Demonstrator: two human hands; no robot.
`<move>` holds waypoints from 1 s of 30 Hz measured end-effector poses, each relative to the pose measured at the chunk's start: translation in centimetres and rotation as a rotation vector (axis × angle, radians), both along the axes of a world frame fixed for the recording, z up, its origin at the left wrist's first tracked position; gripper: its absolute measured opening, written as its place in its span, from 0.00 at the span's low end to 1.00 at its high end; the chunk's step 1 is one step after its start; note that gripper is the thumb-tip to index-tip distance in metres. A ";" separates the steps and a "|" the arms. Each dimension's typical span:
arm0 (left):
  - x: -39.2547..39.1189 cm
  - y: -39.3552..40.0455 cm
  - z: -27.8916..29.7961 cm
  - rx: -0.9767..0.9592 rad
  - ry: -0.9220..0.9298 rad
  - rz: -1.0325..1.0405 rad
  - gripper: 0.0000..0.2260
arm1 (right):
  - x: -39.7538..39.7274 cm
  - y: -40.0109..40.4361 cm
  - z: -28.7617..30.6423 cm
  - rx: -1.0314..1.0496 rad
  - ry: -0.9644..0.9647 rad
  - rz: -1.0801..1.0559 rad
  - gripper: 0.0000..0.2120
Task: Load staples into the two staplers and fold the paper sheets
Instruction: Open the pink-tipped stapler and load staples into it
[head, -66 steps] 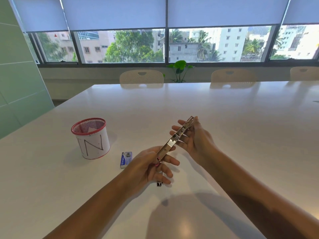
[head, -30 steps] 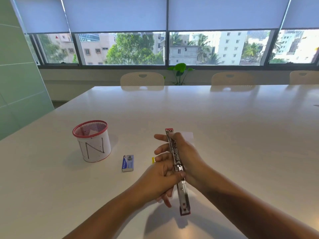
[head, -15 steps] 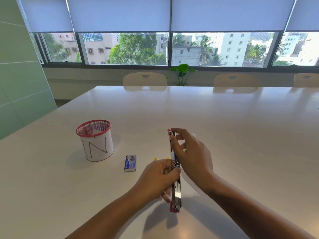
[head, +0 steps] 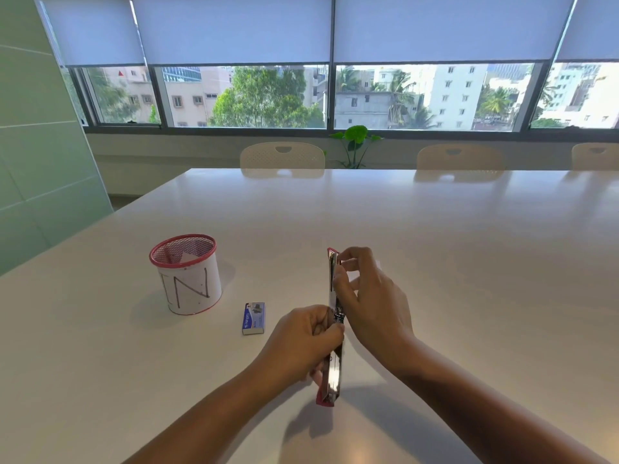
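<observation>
A red and silver stapler [head: 332,373], swung fully open into one long bar, is held above the white table [head: 469,262]. My left hand [head: 301,339] grips its near half around the hinge. My right hand [head: 371,299] pinches the far half, thumb and fingers curled at the channel. A small blue staple box [head: 253,318] lies on the table just left of my hands. A corner of white paper [head: 377,264] peeks out behind my right hand; most of it is hidden.
A red mesh cup [head: 186,273] wrapped in white paper marked "N" stands at the left. Cream chairs [head: 282,156] line the far table edge, with a green plant [head: 355,142] by the window. A green wall panel is at the left.
The opened stapler has turned from slanted to pointing straight away from me. My right hand shifted from cupping beneath it to pinching its far half from the right. The left hand keeps its grip.
</observation>
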State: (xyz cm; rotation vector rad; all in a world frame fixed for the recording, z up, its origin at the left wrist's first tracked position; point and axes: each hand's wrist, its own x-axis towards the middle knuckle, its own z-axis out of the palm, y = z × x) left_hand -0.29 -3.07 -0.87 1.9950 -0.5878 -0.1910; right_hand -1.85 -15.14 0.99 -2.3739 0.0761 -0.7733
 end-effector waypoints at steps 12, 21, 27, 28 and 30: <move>0.5 0.1 -0.1 0.004 -0.020 0.063 0.09 | 0.1 -0.1 0.0 -0.002 0.040 0.031 0.15; 0.5 0.2 0.1 0.026 -0.051 0.069 0.13 | 0.3 -0.4 0.1 -0.024 0.019 0.046 0.15; 0.6 0.2 0.0 0.019 -0.038 0.063 0.12 | 0.4 -0.5 0.0 0.017 0.019 0.042 0.14; 0.6 0.2 0.0 0.017 -0.038 0.061 0.12 | 0.5 -0.5 0.0 0.035 0.017 0.046 0.14; 0.7 0.2 0.0 0.016 -0.041 0.057 0.11 | 0.5 -0.4 0.0 0.079 0.008 0.053 0.14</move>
